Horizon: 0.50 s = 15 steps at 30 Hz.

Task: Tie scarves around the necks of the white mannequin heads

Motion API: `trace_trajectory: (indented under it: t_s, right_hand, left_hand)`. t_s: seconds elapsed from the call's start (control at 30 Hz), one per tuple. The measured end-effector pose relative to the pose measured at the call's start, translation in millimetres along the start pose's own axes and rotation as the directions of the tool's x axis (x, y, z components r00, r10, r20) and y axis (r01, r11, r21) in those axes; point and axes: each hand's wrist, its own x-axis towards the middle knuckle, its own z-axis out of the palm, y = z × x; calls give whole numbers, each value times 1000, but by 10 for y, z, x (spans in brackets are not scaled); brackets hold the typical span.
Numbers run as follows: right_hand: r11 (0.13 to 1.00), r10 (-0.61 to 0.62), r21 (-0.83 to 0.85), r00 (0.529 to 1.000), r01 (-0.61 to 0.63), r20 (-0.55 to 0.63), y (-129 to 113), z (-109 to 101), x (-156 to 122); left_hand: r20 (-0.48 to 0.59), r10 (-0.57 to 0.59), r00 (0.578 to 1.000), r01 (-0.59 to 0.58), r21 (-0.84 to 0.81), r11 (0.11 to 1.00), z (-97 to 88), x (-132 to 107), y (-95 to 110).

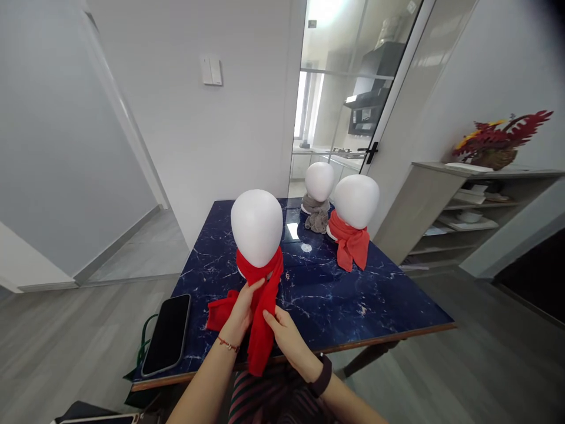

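Note:
A white mannequin head (256, 227) stands upright near the front of the table, with a red scarf (262, 344) wrapped around its neck. One end of the scarf lies on the table to the left; the other hangs down past the front edge. My left hand (242, 307) is closed on the scarf just below the neck, its fingertips partly hidden in the cloth. Lower and to the right, my right hand (285, 337) pinches the hanging end between thumb and fingers.
A dark blue marbled table (326, 312) carries a large phone (168, 334) at its left edge. Farther back stand a mannequin head (319, 181) in a grey scarf (316, 215) and another head (357, 200) in a coral scarf (352, 242). A shelf unit (468, 206) stands right.

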Motion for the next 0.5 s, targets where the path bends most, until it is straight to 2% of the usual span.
trace_trajectory:
  t_s: [0.07, 0.13, 0.2, 0.27, 0.33, 0.4, 0.43, 0.5]
  right_hand:
    - [999, -22, -48, 999, 21, -26, 18, -12, 9]
    - [997, -40, -73, 998, 37, -51, 30, -13, 7]
    - [992, -56, -117, 996, 47, -76, 31, -12, 12]
    - [971, -126, -220, 984, 97, -125, 20, -21, 37]
    - [915, -239, -371, 954, 159, -180, 4, -41, 83]
    - [854, -310, -485, 933, 187, -186, -6, -57, 150]
    - [842, -311, -508, 934, 184, -177, -8, -57, 188]
    - [875, -252, -454, 958, 165, -139, -4, -34, 264]
  left_hand:
    - [-5, 73, 997, -71, 206, 976, -123, -99, 71]
    - [-12, 61, 998, -52, 380, 924, -255, -196, 152]
    - [-42, 25, 999, -5, 424, 906, -349, -296, 243]
    - [-94, -5, 996, 36, 327, 944, -373, -403, 334]
    - [-145, -74, 987, 95, 144, 985, -333, -516, 406]
    - [-135, -178, 975, 174, -43, 984, -266, -622, 442]
    - [-106, -226, 968, 214, -116, 970, -235, -667, 442]
    - [-54, -278, 959, 264, -185, 947, -200, -728, 412]
